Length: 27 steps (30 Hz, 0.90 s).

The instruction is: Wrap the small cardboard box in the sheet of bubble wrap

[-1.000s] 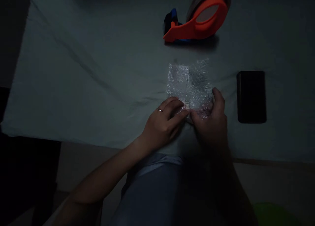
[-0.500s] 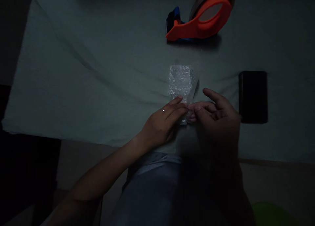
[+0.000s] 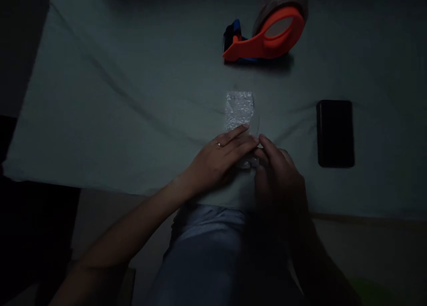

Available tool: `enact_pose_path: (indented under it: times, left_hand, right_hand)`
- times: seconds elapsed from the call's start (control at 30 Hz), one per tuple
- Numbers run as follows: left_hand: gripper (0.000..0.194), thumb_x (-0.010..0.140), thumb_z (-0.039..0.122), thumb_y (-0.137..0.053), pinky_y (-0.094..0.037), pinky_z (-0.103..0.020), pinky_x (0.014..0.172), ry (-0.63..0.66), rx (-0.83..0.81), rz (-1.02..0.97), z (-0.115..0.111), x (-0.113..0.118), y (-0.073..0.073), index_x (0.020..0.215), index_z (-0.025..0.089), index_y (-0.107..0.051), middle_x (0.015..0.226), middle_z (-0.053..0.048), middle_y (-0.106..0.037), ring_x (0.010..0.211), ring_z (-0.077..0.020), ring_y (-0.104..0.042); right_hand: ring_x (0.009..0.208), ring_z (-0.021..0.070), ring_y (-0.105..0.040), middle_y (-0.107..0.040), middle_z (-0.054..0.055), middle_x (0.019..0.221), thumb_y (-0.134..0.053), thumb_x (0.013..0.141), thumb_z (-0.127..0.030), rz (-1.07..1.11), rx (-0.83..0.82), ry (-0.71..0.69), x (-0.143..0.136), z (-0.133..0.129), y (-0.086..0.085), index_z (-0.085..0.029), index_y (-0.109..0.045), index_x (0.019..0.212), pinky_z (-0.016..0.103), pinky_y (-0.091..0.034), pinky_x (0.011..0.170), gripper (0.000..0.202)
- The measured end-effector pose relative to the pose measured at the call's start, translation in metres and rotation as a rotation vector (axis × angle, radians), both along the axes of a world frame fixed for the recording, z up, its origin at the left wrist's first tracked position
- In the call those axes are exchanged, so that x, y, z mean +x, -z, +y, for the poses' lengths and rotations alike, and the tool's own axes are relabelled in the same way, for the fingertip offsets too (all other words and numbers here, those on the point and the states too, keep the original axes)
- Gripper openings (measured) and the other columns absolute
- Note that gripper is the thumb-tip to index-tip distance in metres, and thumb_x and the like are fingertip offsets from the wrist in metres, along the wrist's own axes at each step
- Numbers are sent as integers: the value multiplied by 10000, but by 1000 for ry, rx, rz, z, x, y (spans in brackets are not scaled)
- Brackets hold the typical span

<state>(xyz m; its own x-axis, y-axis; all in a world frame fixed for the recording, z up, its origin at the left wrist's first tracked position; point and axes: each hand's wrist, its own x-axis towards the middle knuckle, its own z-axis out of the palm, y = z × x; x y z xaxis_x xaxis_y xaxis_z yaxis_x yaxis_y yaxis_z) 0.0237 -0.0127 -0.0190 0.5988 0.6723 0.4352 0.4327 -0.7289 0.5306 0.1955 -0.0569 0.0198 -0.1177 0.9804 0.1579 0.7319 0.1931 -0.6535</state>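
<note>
A small flat packet in clear bubble wrap (image 3: 238, 108) lies on the cloth-covered table in front of me. My left hand (image 3: 220, 157), with a ring on one finger, rests flat across its lower half, fingers stretched out. At the packet's lower right edge is my right hand (image 3: 280, 170), fingers bent and drawn together on the wrap beside my left fingertips. Shadow and the left hand partly hide what the right fingers grip. What the wrap encloses cannot be made out.
An orange and blue tape dispenser (image 3: 267, 39) with a roll of tape stands beyond the packet. A black rectangular case (image 3: 335, 133) lies to the right. The pale tablecloth (image 3: 133, 150) has creases, and its near edge is just before my lap. The light is dim.
The loose wrap on the packet's right side now lies closer in. My right hand has turned and its raised index finger has come down to the edge. My left hand still presses on the packet.
</note>
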Motion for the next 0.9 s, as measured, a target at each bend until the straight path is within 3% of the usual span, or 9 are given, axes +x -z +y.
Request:
enact_pose_path:
  times: [0.17,0.33,0.53,0.67,0.9]
  left_hand:
    - [437,919,72,-413,-449,-474,1116,59,-68,-78,1,-2,6,1350,135,-444,1336,-145,-593,1359,-242,-471]
    - [448,884,32,-416,-426,-501,1131,37,-126,-108,-2,-4,10,1317,122,-484,1381,-176,-547,1379,-254,-442]
    - [512,879,37,-423,-426,-534,1126,12,-178,-131,-7,-2,10,1374,172,-433,1402,-161,-530,1404,-251,-413]
    - [513,862,24,-431,-448,-512,1114,-8,-197,-148,-8,-1,7,1358,152,-460,1369,-176,-556,1378,-246,-448]
    - [501,843,25,-442,-503,-482,1069,-65,-245,-189,-13,4,0,1315,183,-499,1321,-148,-596,1300,-228,-536]
  right_hand:
    - [1135,182,-640,-646,72,1279,-471,856,-84,106,83,-7,5,-16,19,-249,-365,1448,352,-578,936,624]
    - [1197,239,-601,-605,128,1286,-528,856,-110,94,188,17,15,-12,29,-219,-560,1249,444,-542,988,409]
    - [1289,285,-536,-559,167,1363,-574,846,-186,63,87,-212,25,4,39,-211,-484,1301,528,-501,1031,464]
    - [1356,276,-474,-536,163,1399,-552,848,-159,65,59,-288,31,14,43,-215,-482,1249,532,-477,1058,411]
    - [1206,258,-570,-638,118,1233,-519,850,-156,19,27,-363,38,23,39,-223,-544,1139,506,-523,980,298]
